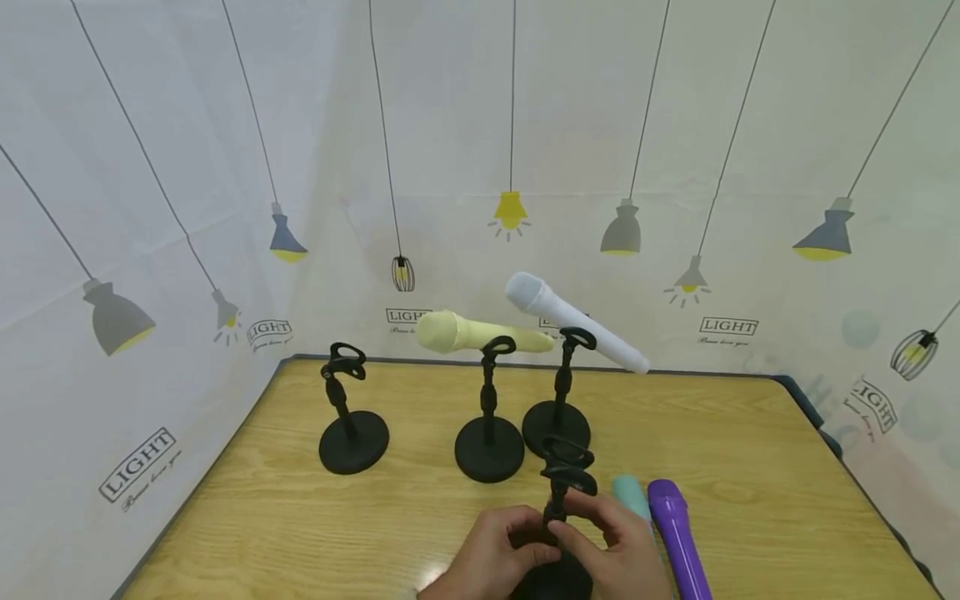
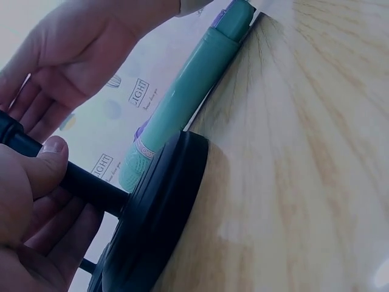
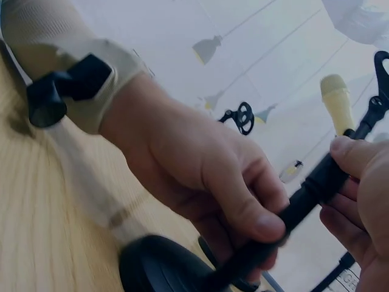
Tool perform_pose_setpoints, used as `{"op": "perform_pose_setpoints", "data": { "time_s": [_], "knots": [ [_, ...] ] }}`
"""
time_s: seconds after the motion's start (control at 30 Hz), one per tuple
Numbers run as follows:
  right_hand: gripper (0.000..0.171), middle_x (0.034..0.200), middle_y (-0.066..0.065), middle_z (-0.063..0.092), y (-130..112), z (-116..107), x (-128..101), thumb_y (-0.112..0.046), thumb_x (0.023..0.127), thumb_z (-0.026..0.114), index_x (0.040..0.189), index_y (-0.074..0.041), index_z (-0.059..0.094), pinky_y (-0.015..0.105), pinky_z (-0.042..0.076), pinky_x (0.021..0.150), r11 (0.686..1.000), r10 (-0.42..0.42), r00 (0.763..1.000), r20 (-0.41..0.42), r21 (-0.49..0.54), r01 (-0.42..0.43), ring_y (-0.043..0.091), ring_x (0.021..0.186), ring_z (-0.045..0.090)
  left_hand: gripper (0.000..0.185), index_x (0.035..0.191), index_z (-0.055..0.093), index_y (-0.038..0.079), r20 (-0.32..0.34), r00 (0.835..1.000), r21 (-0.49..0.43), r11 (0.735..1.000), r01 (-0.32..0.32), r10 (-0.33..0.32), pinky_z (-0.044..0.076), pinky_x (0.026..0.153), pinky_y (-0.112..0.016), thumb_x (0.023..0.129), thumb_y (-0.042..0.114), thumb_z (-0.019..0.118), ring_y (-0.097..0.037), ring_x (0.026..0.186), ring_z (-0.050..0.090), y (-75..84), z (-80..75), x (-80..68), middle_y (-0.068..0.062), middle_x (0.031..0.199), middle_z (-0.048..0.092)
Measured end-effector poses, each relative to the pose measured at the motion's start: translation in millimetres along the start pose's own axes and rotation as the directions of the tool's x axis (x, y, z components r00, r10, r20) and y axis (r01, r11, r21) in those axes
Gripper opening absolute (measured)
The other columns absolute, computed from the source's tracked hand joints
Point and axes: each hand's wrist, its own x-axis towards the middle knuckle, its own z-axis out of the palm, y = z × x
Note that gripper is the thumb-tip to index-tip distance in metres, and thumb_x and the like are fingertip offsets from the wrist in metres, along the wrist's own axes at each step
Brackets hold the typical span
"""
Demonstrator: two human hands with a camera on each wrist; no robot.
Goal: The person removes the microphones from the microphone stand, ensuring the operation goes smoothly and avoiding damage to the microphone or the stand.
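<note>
A black tabletop microphone stand (image 1: pixel 567 477) with a round base (image 2: pixel 161 213) is between both hands at the front of the table. My left hand (image 1: pixel 491 554) grips the lower pole just above the base, thumb along it. Higher up, my right hand (image 1: pixel 618 546) pinches the thicker collar (image 3: pixel 328 176) under the clip. The clip at the top holds nothing. Just right of the hands, a teal microphone (image 2: pixel 188 91) and a purple microphone (image 1: pixel 678 533) lie side by side on the table, the teal one partly hidden by my right hand in the head view.
Behind the hands, one stand (image 1: pixel 489 450) bears a yellow microphone (image 1: pixel 472 333), and another stand (image 1: pixel 557 425) a tilted white microphone (image 1: pixel 577 321). A stand with a bare clip (image 1: pixel 354 442) is at the left. Lamp-printed cloth (image 1: pixel 450 125) encloses the wooden table (image 1: pixel 247 500).
</note>
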Motion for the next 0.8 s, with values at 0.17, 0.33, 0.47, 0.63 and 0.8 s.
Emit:
{"op": "perform_pose_setpoints", "data": {
  "time_s": [0.17,0.33,0.47,0.63,0.8],
  "knots": [
    [0.026,0.109,-0.003,0.081,2.6,-11.5,1.3,0.001,0.094,0.079,0.114,-0.014,0.081,0.023,0.062,0.092,0.994,0.105,0.994,0.028,-0.041,-0.104,0.002,0.104,0.074,0.015,0.113,0.081,0.012,-0.006,1.000,-0.001,1.000,0.003,-0.003,0.060,0.087,-0.020,0.098,0.012,0.081,-0.004,0.101,0.077,-1.0,0.4,0.9,-0.004,0.110,0.083],
    [0.024,0.110,-0.003,0.080,4.7,-14.1,-0.1,0.001,0.096,0.077,0.114,-0.015,0.080,0.019,0.060,0.093,0.983,0.182,0.983,0.034,-0.006,-0.182,0.002,0.105,0.074,0.016,0.114,0.081,0.011,-0.001,1.000,-0.015,1.000,0.006,-0.006,0.059,0.089,-0.020,0.098,0.014,0.080,-0.005,0.103,0.077,0.3,0.0,0.4,-0.008,0.113,0.083],
    [0.031,0.113,0.007,0.079,6.8,-7.6,-3.2,0.005,0.093,0.080,0.122,-0.003,0.076,0.022,0.062,0.091,0.998,0.034,0.998,0.045,0.049,-0.036,0.000,0.106,0.073,0.016,0.115,0.082,0.015,0.001,1.000,-0.019,1.000,0.005,-0.005,0.060,0.087,-0.020,0.099,0.015,0.080,-0.005,0.103,0.077,1.0,-0.1,-0.2,-0.004,0.113,0.083],
    [0.035,0.115,0.007,0.080,-1.2,6.1,0.2,-0.001,0.091,0.084,0.125,-0.004,0.075,0.024,0.061,0.096,0.995,0.054,0.994,0.091,0.084,-0.062,0.002,0.108,0.073,0.017,0.117,0.082,0.014,-0.005,1.000,0.008,1.000,0.003,-0.003,0.058,0.087,-0.019,0.101,0.019,0.078,-0.001,0.101,0.074,0.6,-1.2,0.1,-0.003,0.112,0.083],
    [0.034,0.113,0.002,0.080,-7.8,16.5,5.4,-0.008,0.091,0.086,0.124,-0.010,0.077,0.033,0.063,0.098,0.974,0.217,0.970,0.110,0.043,-0.223,0.008,0.106,0.075,0.027,0.127,0.080,0.012,-0.021,0.999,0.070,0.997,-0.022,0.023,0.056,0.092,-0.018,0.100,0.015,0.079,-0.002,0.113,0.072,1.1,-2.5,-0.5,-0.006,0.125,0.081]
  ]
}}
